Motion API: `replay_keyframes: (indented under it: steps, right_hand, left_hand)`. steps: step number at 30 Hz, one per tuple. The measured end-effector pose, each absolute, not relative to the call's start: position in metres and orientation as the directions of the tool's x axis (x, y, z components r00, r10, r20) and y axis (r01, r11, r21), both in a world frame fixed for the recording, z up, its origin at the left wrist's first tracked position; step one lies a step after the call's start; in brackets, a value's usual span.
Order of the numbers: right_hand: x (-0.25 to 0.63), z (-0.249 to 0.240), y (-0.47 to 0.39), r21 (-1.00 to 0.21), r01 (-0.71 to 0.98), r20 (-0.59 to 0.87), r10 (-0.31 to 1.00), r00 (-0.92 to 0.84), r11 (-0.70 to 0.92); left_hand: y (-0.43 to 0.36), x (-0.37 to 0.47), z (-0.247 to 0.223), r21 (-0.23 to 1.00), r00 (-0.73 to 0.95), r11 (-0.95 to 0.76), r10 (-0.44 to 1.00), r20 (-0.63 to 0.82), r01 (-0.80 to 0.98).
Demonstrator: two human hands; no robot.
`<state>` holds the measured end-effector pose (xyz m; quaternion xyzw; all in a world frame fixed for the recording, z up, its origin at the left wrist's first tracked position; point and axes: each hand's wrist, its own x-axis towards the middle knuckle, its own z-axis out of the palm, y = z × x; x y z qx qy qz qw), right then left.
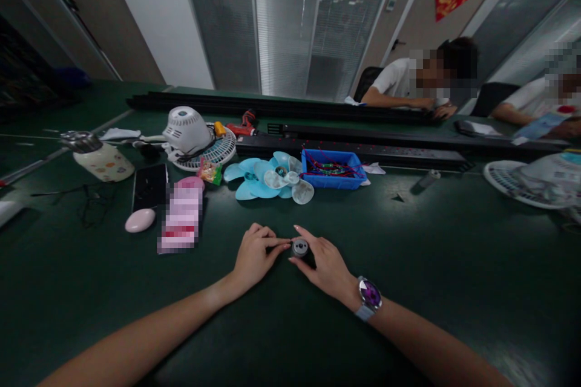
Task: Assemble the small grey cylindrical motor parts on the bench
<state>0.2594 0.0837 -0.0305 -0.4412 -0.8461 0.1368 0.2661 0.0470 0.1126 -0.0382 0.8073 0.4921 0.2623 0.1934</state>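
Observation:
A small round metal motor (300, 247) stands upright on the green table, its flat end with dark holes facing up. My right hand (329, 266) holds it from the right, with the thumb in front and the fingers behind. My left hand (261, 254) reaches in from the left, thumb and forefinger pinched together at the motor's edge. Whatever is between those fingertips is too small to make out. Beyond my hands lie light-blue fan blades (254, 178) in an overlapping group, and a blue bin (336, 183) with red and green wires.
White fan parts (184, 133), a red power drill (245, 127), a bottle (102, 160), a phone (150, 184) and a pink oval case (140, 221) lie left. Long black rails (363, 148) cross behind. Another metal cylinder (430, 178) and fan (535, 178) sit right. Two people (399, 84) sit opposite.

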Motion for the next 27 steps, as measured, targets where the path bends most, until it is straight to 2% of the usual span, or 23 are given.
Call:
replay_keyframes:
  steps: [4, 9, 11, 14, 18, 22, 25, 27]
  right_hand:
    - [0.256, -0.025, 0.082, -0.426, 0.666, 0.329, 0.791, -0.517, 0.612]
    - [0.269, -0.014, 0.087, -0.438, 0.686, 0.337, 0.814, -0.474, 0.581]
    - [0.291, -0.012, 0.094, -0.424, 0.753, 0.355, 0.858, -0.372, 0.502]
    - [0.347, -0.012, 0.105, -0.429, 0.857, 0.391, 0.914, -0.109, 0.286]
    - [0.430, -0.019, 0.105, -0.394, 0.919, 0.432, 0.888, 0.160, 0.026]
    - [0.476, -0.030, 0.096, -0.341, 0.931, 0.413, 0.869, 0.272, -0.129]
    - [0.484, -0.037, 0.094, -0.322, 0.936, 0.407, 0.873, 0.270, -0.140]
    - [0.478, -0.037, 0.095, -0.269, 0.957, 0.452, 0.863, 0.227, -0.111]
  left_hand:
    - [0.112, 0.048, -0.036, 0.627, 0.377, -0.435, 0.896, 0.234, 0.646]
    - [0.111, 0.050, -0.032, 0.764, 0.235, -0.297, 0.953, 0.194, 0.574]
    - [0.111, 0.050, -0.032, 0.790, 0.204, -0.257, 0.964, 0.171, 0.557]
    - [0.111, 0.049, -0.032, 0.828, 0.177, -0.227, 0.972, 0.156, 0.513]
    - [0.111, 0.049, -0.033, 0.852, 0.170, -0.207, 0.975, 0.141, 0.481]
    - [0.111, 0.048, -0.033, 0.853, 0.187, -0.210, 0.973, 0.135, 0.478]
    - [0.112, 0.048, -0.032, 0.853, 0.188, -0.213, 0.972, 0.138, 0.476]
    - [0.112, 0.048, -0.032, 0.852, 0.182, -0.210, 0.974, 0.138, 0.479]
